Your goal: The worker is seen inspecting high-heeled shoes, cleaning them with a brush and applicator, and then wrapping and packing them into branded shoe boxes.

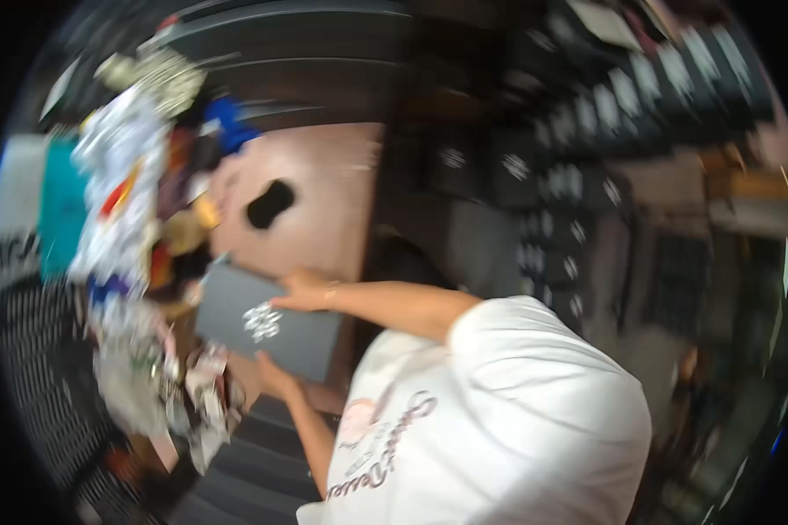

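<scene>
The right hand (305, 290) pinches one edge of the dark grey box (270, 322) and the left hand (276, 378) the opposite edge, on or over the pinkish surface (328, 206); it looks stiff, fairly light and smooth, best held by opposite sides.

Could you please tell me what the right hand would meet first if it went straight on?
Most likely the grey box, which the right hand appears to hold; beyond it lies the mixed pile of goods, though blur leaves depth unclear.

Cursive lettering (370, 477) on shirt (552, 411), white marking (261, 323) on box (311, 331), dark-lettered panel (19, 210)
</scene>
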The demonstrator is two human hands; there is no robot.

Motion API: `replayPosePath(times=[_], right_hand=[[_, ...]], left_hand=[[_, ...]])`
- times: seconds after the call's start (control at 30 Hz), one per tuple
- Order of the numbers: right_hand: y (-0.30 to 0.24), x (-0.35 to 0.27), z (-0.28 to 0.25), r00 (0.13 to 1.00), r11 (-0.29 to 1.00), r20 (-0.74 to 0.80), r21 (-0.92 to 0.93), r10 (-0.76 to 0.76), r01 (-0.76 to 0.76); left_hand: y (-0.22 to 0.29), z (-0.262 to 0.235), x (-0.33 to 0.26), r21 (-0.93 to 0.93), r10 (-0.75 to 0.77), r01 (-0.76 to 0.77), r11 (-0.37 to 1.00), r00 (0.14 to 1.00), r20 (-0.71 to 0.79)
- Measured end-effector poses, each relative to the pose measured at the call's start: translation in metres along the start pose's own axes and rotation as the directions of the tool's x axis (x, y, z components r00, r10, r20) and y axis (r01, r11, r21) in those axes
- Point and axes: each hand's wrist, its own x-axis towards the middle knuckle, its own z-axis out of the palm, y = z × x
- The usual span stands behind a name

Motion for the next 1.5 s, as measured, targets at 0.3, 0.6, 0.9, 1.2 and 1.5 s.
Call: replayPosePath(times=[0.3,0.6,0.9,1.2,1.5], right_hand=[[-0.008,-0.034,0.033,0.937,0.978,-0.34,0.159,-0.078,0.139],[0.022,-0.069,0.027,0.988,0.914,-0.151,0.4,-0.015,0.075],[0.076,-0.248,-0.063,0.891,0.686,-0.453,0.639,-0.031,0.348],[0.202,-0.397,-0.042,0.642,-0.37,-0.171,0.696,0.748,0.616],[0.294,-0.468,0.0,0.22,-0.221,0.083,0.645,0.972,0.732]], left_hand=[[-0.002,-0.007,-0.012,-0.497,0.106,0.059,0.865,0.949,0.297],[0.014,-0.008,-0.024,-0.438,-0.187,0.406,0.802,0.867,0.462],[0.075,0.015,-0.084,-0.451,0.159,0.167,0.877,0.785,0.599],[0.057,0.113,-0.186,-0.063,0.11,-0.174,0.983,0.277,0.955],[0.016,0.124,-0.158,0.228,-0.217,0.011,0.974,0.353,0.91]])
